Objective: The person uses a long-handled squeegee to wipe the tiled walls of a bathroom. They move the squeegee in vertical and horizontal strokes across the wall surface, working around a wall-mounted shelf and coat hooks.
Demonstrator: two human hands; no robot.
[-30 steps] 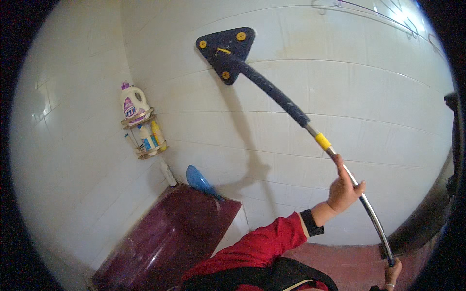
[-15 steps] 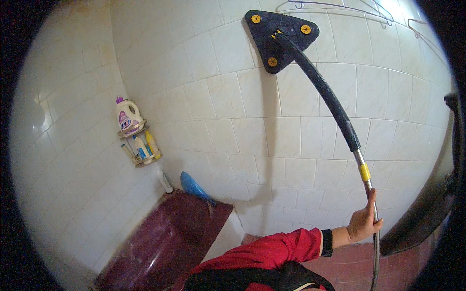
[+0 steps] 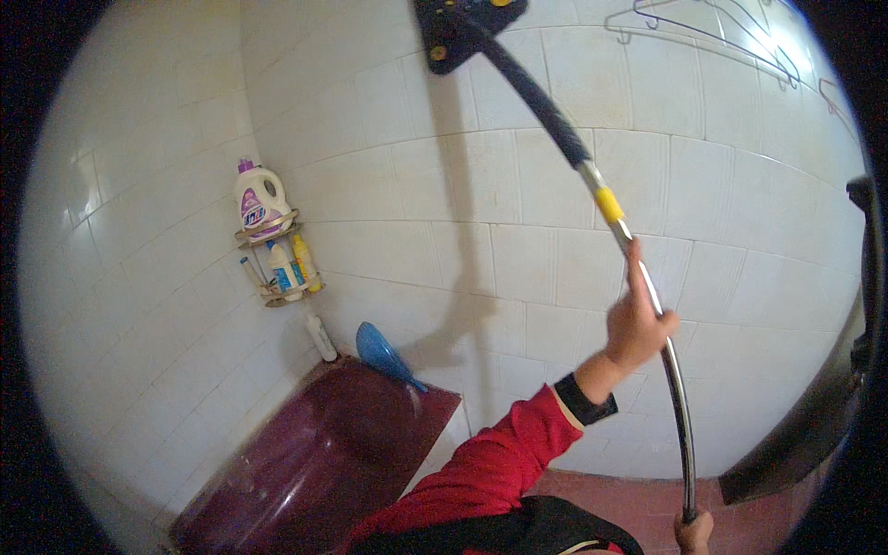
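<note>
A long-handled mop with a black triangular head [image 3: 451,46] is pressed to or close against the tiled wall, partly cut off by the top of the view. Black sleeving covers the upper handle; below a yellow band [image 3: 608,204] it is a bare metal pole [image 3: 680,407]. My left hand [image 3: 635,328], in a red sleeve with a black cuff, is closed round the pole below that band, index finger stretched along it. Lower down, my right hand [image 3: 695,534] grips the pole's dark bottom end; the lower edge cuts off part of it.
A maroon bathtub [image 3: 277,467] lies at lower left, with a blue scoop [image 3: 384,356] and a white bottle [image 3: 321,338] at its corner. Above it, a corner shelf [image 3: 268,228] holds several bottles. Wire hangers [image 3: 721,46] hang at upper right; a dark curved object [image 3: 786,453] stands at right.
The mop head has moved up and left along the wall. My left hand has risen and shifted left with the pole, and my right hand has come into view at the bottom.
</note>
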